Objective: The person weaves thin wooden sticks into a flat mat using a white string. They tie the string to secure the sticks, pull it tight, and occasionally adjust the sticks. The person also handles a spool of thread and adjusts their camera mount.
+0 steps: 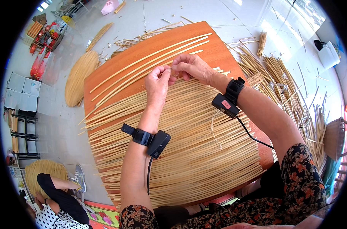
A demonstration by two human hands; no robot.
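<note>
My left hand point(158, 82) and my right hand point(192, 68) meet over the far part of a row of pale stalks point(188, 137). Their fingers are pinched together on a thin pale thread point(176, 73), of which only a small bit shows between the fingertips. The stalks lie side by side across a reddish-brown wooden board point(207, 32). Beyond my hands, a few single stalks point(143, 63) lie apart with gaps between them. A loose loop of thin string point(213, 126) rests on the row, below my right wrist. Each wrist wears a black strap with a small device.
Heaps of loose stalks point(291, 91) cover the floor at the right, near a white bucket point(328, 55) and a basket point(333, 138). A round straw-coloured mat point(82, 78) lies left of the board. Another person point(62, 202) sits at the lower left. White boxes point(22, 91) stand farther left.
</note>
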